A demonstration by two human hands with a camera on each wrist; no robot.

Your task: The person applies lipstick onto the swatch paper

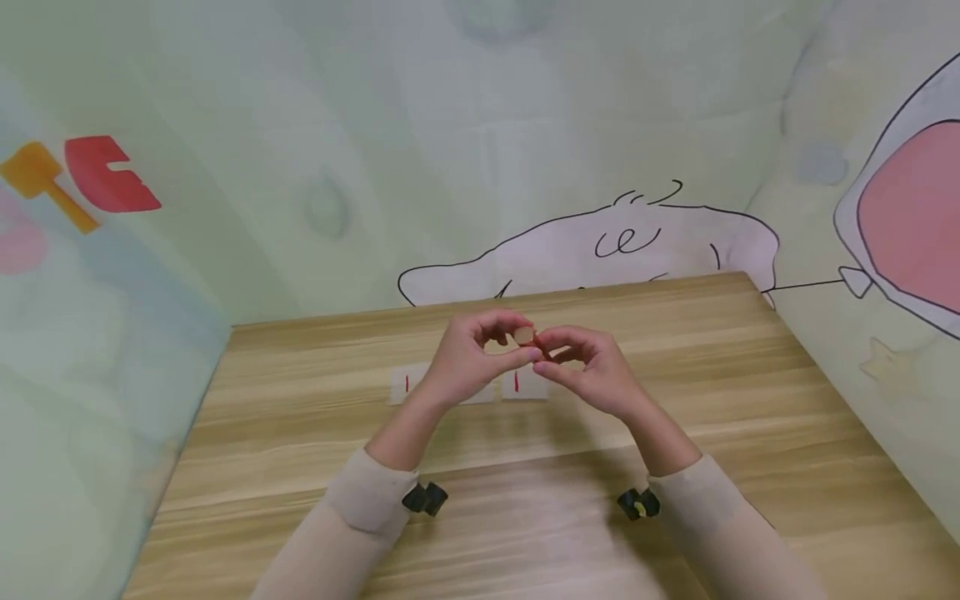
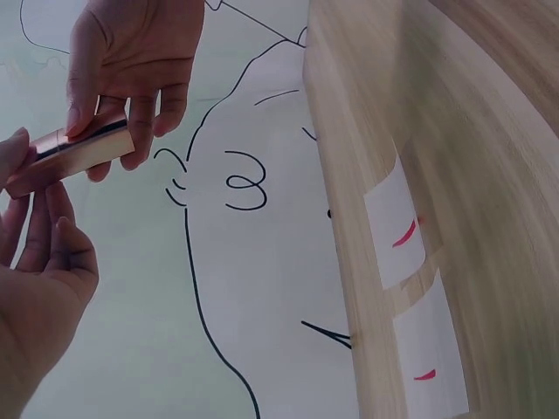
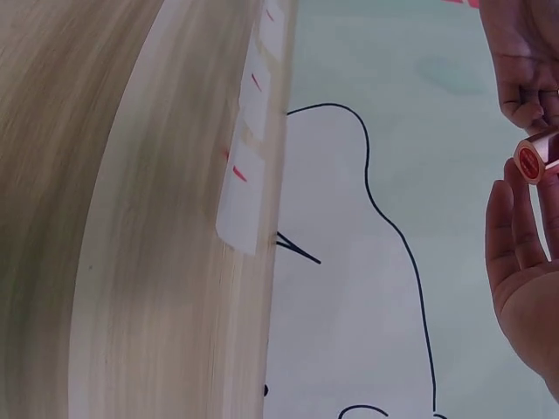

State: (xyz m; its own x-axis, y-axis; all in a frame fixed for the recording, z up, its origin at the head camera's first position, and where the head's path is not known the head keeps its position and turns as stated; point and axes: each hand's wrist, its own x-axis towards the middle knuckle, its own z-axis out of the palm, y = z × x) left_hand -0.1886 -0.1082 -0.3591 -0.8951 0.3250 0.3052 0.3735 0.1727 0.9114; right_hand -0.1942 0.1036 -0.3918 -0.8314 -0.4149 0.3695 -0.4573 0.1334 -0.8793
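A shiny rose-gold lipstick tube (image 1: 524, 336) is held above the table between both hands. My left hand (image 1: 468, 358) pinches one end between thumb and fingers. From the other side, my right hand (image 1: 592, 367) grips it with thumb and fingertips. The left wrist view shows the tube (image 2: 83, 155) as an angular metallic stick, tilted, with a hand at each end. In the right wrist view a round red label (image 3: 529, 163) covers one end. Whether the tube's cap is on cannot be told.
Below the hands, white paper cards lie in a row on the wood-grain table (image 1: 300, 433): a left card (image 1: 401, 387) and a right card (image 1: 528, 385) with red strokes, and a partly hidden middle card (image 1: 480, 393). A printed cloth wall (image 1: 337, 125) borders the table.
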